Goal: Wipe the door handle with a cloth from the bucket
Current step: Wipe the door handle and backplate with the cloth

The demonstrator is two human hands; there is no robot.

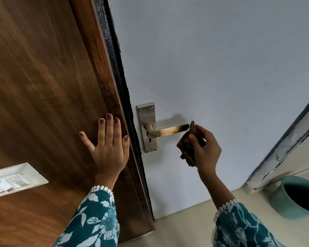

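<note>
No legible brand or lettering anywhere — switch plate (pixel 16 179) on the wood panel (pixel 43 86) too blurred to read. Left hand (pixel 108 145) flat on the panel, fingers spread, holding nothing. Right hand (pixel 206 148) closed around a folded brown cloth (pixel 187 148), cloth's top edge touching the free tip of the door handle (pixel 168 130). Handle horizontal on a steel backplate (pixel 147 118), keyhole below. Teal bucket (pixel 296 196) on the floor at lower right, well apart — nothing blocking the handle
</note>
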